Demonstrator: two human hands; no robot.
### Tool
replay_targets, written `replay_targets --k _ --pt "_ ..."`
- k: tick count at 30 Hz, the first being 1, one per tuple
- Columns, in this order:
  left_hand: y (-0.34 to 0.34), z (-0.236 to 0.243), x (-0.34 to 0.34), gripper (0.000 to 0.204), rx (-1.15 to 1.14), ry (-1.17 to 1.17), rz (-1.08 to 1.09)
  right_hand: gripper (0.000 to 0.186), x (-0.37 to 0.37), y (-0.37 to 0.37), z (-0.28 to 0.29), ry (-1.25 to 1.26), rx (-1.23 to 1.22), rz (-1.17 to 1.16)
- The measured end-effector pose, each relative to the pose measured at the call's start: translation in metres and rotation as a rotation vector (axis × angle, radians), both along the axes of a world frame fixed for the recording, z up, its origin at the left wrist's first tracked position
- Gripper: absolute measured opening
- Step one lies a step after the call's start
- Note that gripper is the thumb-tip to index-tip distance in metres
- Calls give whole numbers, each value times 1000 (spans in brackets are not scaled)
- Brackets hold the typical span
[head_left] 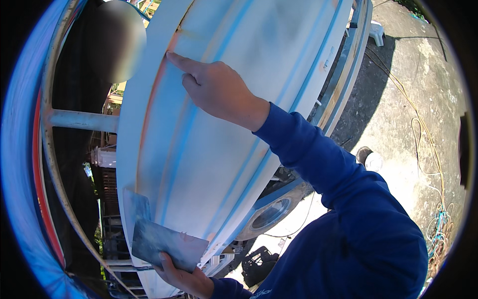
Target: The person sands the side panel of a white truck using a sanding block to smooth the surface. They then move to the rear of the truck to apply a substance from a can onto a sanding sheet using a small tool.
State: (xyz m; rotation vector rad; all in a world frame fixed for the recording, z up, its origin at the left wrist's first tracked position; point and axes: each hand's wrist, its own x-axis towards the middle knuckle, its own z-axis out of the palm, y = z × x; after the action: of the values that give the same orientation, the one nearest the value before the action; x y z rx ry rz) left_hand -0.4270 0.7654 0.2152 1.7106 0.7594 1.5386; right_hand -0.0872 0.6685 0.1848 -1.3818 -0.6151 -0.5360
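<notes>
Right hand [219,89] pointing at an orange line [149,109], left hand [186,276] pinching a grey sheet [167,242]
Right's index is straight out, tip seemingly touching near the curved panel's [219,134] left edge, other fingers curled. Sheet's flat, smudgy, rectangular, thumb on top, at the panel's lower end. Panel's hazy white with soft blue stripes [177,144].

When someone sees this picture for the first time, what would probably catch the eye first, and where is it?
Probably the long pale panel with blue stripes, filling the middle. Next, the right hand above centre, its index fingertip at the orange line along the panel's left side. Lower left of centre, the left hand holds a dark sheet.
</notes>
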Motion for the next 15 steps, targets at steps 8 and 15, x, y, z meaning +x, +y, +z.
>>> replay_targets --k 8,15 --pt "3 2 -11 75 18 51 41 54 15 -3 10 72 64 -38" --pt "2 2 -9 74 46 23 18 54 6 -8 3 21 -1 -11"
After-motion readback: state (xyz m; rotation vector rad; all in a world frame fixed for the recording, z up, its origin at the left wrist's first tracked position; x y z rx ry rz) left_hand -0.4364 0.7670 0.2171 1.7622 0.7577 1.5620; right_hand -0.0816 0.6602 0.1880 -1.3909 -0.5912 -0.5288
